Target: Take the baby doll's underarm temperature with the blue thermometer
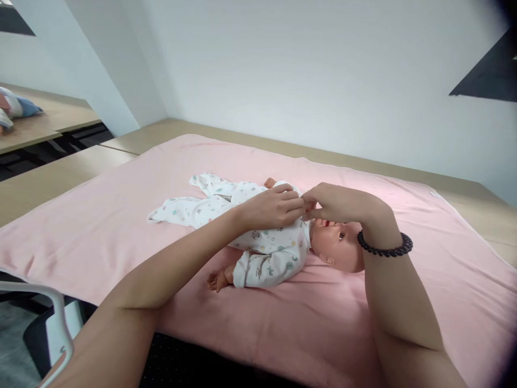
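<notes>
doll: you're looking at a baby doll (pixel 283 237) lying on its back on the pink blanket (pixel 404 302), head pointing to your right, legs to your left, roughly mid-blanket.
onesie: it's wearing a white printed onesie (pixel 266 258); the footed legs are lying flat and spread out toward the left.
left hand: your left hand (pixel 274 206) is resting on the doll's chest, fingers curled together and pinching the onesie fabric right at the neckline.
right hand: your right hand (pixel 339 202) is coming in from above the doll's face, fingertips pinched together on that same collar spot, touching your left fingertips. There's a dark bead bracelet (pixel 385 249) on that wrist.
handling: I'm guessing the doll is light, with a hard, smooth plastic head and limbs that'll be slippery to grab. The onesie is looking thin and soft, so it'll be bunching and stretching. Best hold is probably the fabric edges near the fasteners, or the torso if you're lifting the whole thing.
writing: I'm not reading any brand or label; the little onesie prints are too small to make out.
around: the blanket is covering a wooden worktop (pixel 52 178); a chair (pixel 48 323) is sitting at bottom left, and a bundle of cloth (pixel 14 108) is lying on another worktop far left.
</notes>
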Demonstrator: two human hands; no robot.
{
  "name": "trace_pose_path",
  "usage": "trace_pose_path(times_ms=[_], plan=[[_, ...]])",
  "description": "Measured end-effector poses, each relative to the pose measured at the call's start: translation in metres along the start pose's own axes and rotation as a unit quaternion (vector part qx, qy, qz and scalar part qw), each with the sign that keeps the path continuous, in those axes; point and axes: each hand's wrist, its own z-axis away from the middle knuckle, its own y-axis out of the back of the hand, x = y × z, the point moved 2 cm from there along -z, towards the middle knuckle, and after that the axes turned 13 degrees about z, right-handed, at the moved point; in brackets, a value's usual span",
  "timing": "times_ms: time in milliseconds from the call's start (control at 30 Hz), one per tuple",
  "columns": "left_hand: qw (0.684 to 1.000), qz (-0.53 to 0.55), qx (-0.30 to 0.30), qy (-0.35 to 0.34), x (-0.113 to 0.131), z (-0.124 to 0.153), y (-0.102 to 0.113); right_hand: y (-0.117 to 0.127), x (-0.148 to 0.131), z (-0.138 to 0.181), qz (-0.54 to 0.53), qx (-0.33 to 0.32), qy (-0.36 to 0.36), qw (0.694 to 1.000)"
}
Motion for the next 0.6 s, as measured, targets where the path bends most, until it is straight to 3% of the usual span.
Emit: trace_pose_path(times_ms=[167,300,433,600], plan=[[0.984,0.117,-0.105,0.085,-0.006,0.001,0.006,0.003,0.008,0.001,-0.038,0.013,0.006,0.999],[0.943,0.248,-0.149,0.162,-0.015,0.006,0.018,0.003,0.009,0.003,-0.033,0.007,-0.014,0.999],[0.895,0.33,-0.191,0.231,-0.025,0.014,0.029,0.004,0.004,0.005,0.021,0.024,-0.06,0.998],[0.863,0.362,-0.217,0.277,-0.03,0.02,0.034,0.001,-0.01,0.005,0.096,0.046,-0.082,0.991]])
